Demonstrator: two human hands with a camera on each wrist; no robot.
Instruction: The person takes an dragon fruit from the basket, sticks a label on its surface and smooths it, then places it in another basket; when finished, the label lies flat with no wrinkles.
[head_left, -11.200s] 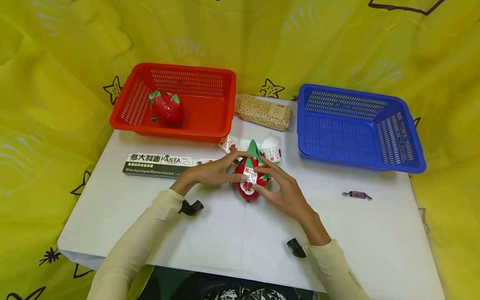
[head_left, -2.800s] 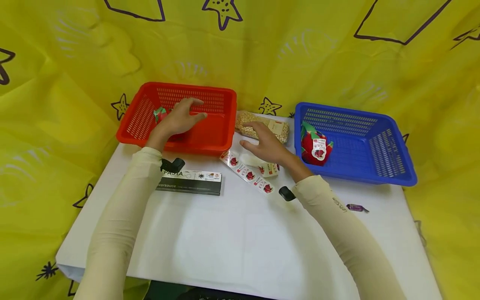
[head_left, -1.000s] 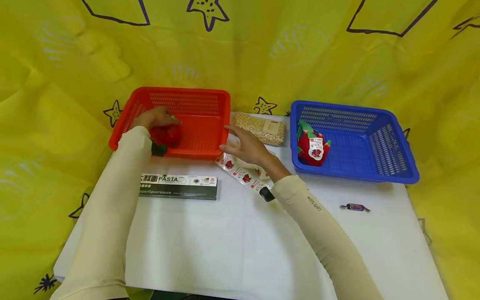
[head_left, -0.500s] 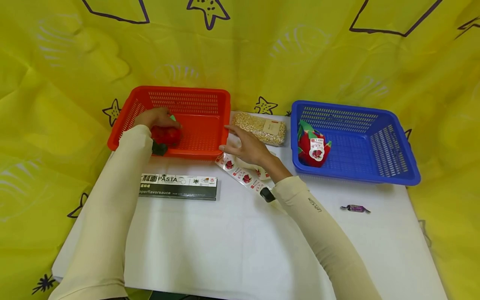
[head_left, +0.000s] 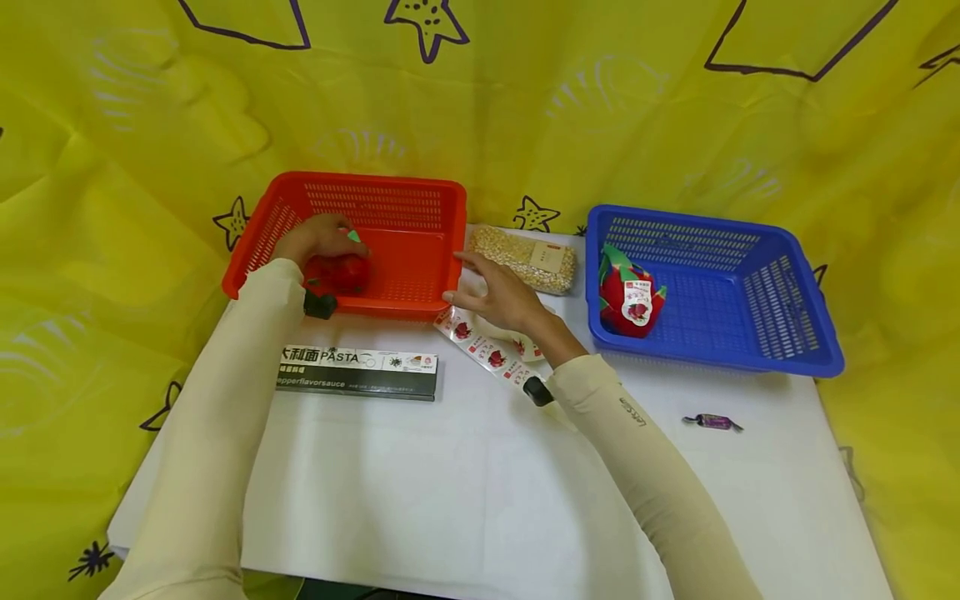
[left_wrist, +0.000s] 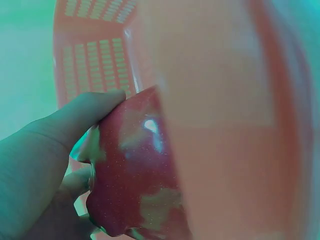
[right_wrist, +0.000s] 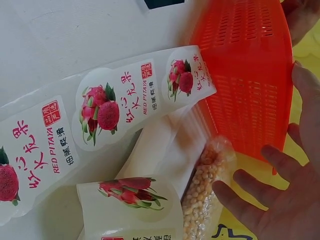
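In the red basket point(head_left: 405, 310), my left hand point(head_left: 321, 237) grips a red dragon fruit point(head_left: 341, 273) with green leaf tips. The left wrist view shows the thumb and fingers round the fruit point(left_wrist: 135, 165). My right hand point(head_left: 504, 296) is at the basket's right side, fingers spread and relaxed; in the right wrist view this hand point(right_wrist: 285, 195) has a fingertip at the basket's rim. Below it lies a strip of dragon fruit stickers point(head_left: 495, 358). A second dragon fruit point(head_left: 628, 310), with a sticker on its front, sits at the left of the blue basket point(head_left: 720, 360).
A bag of yellow grains point(head_left: 517, 257) lies between the baskets. A pasta box point(head_left: 367, 373) is in front of the red basket, partly behind the left sleeve. A purple wrapped candy point(head_left: 712, 422) lies at the right of the white table point(head_left: 420, 492).
Since the earliest frame, the stickered fruit has gone from between my hands into the blue basket. My left hand has since moved into the red basket and taken hold of the other fruit.
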